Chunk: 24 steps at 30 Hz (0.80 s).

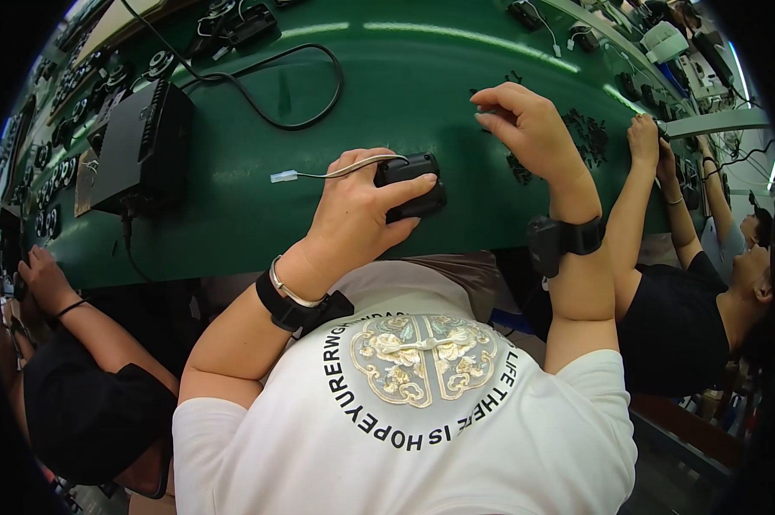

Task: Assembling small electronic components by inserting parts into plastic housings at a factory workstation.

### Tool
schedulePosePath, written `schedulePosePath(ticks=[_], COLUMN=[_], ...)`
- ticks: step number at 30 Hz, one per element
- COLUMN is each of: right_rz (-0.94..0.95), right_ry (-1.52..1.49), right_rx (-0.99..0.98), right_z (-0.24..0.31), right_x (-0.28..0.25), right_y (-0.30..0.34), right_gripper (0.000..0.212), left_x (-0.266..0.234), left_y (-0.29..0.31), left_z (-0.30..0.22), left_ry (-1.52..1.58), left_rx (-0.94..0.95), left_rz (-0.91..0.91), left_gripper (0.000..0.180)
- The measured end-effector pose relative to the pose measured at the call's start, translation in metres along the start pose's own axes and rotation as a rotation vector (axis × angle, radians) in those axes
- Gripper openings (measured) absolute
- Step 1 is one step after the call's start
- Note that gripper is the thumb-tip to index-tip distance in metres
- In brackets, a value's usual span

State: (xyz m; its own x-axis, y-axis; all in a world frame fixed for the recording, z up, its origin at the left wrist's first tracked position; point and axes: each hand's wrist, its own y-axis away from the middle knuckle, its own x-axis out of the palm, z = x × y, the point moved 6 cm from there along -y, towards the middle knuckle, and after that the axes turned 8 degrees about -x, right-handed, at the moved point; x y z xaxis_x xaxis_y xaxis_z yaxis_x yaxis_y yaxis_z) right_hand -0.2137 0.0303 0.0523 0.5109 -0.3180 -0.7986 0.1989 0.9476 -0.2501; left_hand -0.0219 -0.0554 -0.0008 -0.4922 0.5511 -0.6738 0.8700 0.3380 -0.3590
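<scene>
My left hand (353, 202) is wrapped round a black plastic housing (415, 190) on the green bench, close to my body. From the housing a pale cable runs left over the back of my fingers and ends in a white plug (283, 176). Off to the right, my right hand (525, 129) is raised with thumb and fingers pinched together; what they hold, if anything, is too small to make out. Below and beside it, small black parts (586, 137) lie scattered in loose piles on the bench. Both my wrists wear black bands.
A black box-shaped unit (144, 146) stands at the left with a cord. A black cable (340, 86) loops across the green bench (233, 197). Several round black components (57, 172) line the far left. Co-workers' arms reach in at the left (52, 287) and right (643, 146).
</scene>
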Motion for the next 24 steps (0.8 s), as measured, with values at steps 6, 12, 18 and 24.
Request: schedulePosePath(ticks=[6,12,18,24], right_rz=[0.011,0.062,-0.034,-0.134], right_ry=[0.34,0.477,-0.682,-0.478], right_rx=[0.043,0.008,0.29,0.117], right_z=[-0.044,-0.031,0.015,0.025], right_x=[0.007,0.022,0.052,0.067], right_y=[0.02,0.018,0.063,0.07], right_gripper=[0.02,0.012,0.004,0.006], left_x=[0.003,0.004,0.003,0.004], left_y=[0.0,-0.001,-0.002,-0.002], left_z=[0.002,0.003,0.006,0.007], left_ry=[-0.009,-0.005,-0.001,-0.017], left_rx=[-0.004,-0.013,-0.032,-0.038], left_rz=[0.013,0.023,0.023,0.015], left_gripper=[0.057,0.057,0.057,0.057])
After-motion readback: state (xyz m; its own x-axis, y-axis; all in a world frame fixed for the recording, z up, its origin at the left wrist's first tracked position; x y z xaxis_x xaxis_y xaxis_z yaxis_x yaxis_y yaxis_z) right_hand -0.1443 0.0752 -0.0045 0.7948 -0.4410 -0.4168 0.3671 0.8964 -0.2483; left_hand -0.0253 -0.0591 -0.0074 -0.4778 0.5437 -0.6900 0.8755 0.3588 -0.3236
